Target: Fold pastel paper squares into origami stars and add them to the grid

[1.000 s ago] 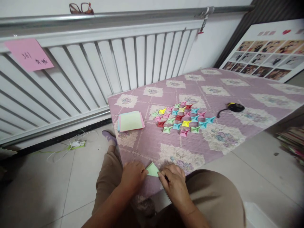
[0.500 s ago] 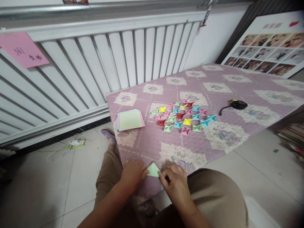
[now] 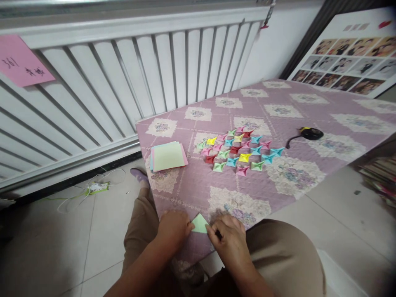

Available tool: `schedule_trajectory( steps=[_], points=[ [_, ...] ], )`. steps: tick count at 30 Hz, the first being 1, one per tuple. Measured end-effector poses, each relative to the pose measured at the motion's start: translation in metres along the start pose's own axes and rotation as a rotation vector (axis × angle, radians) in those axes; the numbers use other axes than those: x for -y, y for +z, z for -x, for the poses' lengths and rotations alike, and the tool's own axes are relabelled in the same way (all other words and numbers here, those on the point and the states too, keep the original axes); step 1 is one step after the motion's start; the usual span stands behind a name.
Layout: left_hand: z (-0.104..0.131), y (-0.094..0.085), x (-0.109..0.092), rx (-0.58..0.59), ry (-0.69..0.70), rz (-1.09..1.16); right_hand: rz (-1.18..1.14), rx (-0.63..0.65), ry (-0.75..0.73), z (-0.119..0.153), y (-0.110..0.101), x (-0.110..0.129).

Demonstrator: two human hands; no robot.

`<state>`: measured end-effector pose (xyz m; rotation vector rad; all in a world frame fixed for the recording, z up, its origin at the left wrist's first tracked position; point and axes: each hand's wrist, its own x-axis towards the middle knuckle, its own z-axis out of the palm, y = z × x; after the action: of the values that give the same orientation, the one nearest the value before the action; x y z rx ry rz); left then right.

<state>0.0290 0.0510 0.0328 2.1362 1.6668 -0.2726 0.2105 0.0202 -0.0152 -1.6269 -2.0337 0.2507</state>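
Both hands pinching green paper [image 3: 200,224]
Left hand [image 3: 175,227] and right hand [image 3: 228,236] each grip a lower corner on the tabletop [image 3: 193,194].

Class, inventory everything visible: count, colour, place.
Folded sheet: one, green, table front
Folded pieces: many, multicoloured, table
Paper stack: one, mixed, table left
Strapped object: one, black, table right
Tablecloth: one, purple, table
Radiator: one, white, wall
Pipe: one, grey, wall
Note: one, pink, radiator
Photo board: one, white, right
Power strip: one, green, white, floor
Pile: one, mixed, right
Shoe: one, purple, floor
Trousers: one, brown, bottom
Left hand, right hand: one each, bare, gripping sheet
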Motion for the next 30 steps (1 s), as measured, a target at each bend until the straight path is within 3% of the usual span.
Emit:
schedule_trajectory(
  steps=[16, 20, 26, 30],
  points=[
    [0.000, 0.003, 0.001, -0.015, 0.013, -0.061, -0.001, -0.042, 0.004, 0.000, -0.001, 0.002],
    [0.001, 0.012, 0.007, -0.111, 0.049, -0.026, -0.006, -0.033, 0.026, 0.002, 0.001, 0.001],
    [-0.002, 0.034, 0.021, -0.394, 0.405, -0.105, -0.010, -0.034, 0.037, 0.003, 0.004, 0.000],
    [-0.002, 0.037, 0.027, -0.492, 0.653, -0.146, 0.003, -0.029, 0.032, 0.003, 0.004, 0.001]
  ],
)
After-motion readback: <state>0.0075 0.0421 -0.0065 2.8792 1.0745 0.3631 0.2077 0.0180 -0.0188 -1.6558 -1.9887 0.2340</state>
